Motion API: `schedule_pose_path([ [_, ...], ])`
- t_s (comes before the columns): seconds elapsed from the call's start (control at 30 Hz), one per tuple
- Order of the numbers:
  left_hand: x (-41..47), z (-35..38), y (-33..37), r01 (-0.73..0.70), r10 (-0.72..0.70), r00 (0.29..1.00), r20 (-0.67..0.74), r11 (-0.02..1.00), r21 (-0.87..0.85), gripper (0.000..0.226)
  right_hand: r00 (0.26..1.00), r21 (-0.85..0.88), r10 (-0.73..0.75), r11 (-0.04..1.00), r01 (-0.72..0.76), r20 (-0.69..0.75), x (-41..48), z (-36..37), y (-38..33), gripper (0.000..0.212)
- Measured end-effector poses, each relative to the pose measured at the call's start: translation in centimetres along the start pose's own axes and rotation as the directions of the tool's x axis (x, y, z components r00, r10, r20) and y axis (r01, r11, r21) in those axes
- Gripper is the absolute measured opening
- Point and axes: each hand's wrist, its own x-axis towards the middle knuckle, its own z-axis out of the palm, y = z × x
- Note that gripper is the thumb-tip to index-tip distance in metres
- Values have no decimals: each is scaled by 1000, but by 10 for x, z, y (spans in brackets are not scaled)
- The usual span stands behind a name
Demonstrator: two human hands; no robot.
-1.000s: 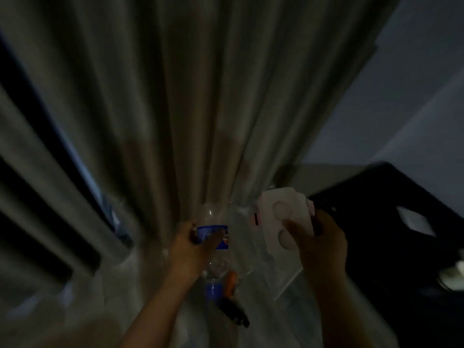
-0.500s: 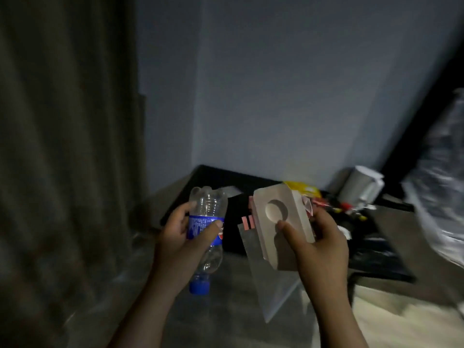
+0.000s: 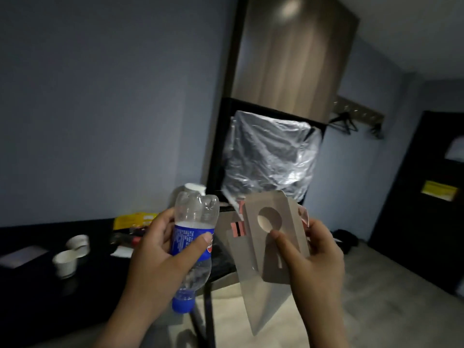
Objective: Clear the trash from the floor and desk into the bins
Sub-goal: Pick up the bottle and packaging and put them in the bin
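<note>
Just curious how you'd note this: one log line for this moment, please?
left hand: grips plastic bottle, cap down | right hand: holds cardboard packaging | desk: two paper cups on it

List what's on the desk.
Two paper cups, a yellow packet, a white slip and a pale card lie on the desk. The left hand, bottle and cardboard cover its right end, so anything there is hidden.
</note>
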Motion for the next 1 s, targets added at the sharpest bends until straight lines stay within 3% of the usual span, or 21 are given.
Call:
schedule_pose_path([
  [0.07,9,40,-8,8,-6,999,48,999,-40,66,999,-50,-16,999,15,-31,21,-32,13,23],
  [0.27,39,135,-37,37,-21,987,157,994,-102,41,980,-203,-68,979,29,-186,73,-111,47,21],
  [0.4,64,186,-57,60,-15,964,264,984,-165,45,969,-276,-72,961,4,-238,94,-139,72,22],
  [0.57,106,231,-88,97,0,922,387,968,-232,66,947,-361,-72,931,-49,-313,123,-151,110,26],
  [0.73,175,262,-121,104,26,885,466,962,-252,73,917,-372,-61,923,-98,-393,163,-137,141,27],
  [1.0,249,324,-172,149,9,821,571,962,-230,46,872,-393,-22,898,-197,-488,220,-127,197,25],
])
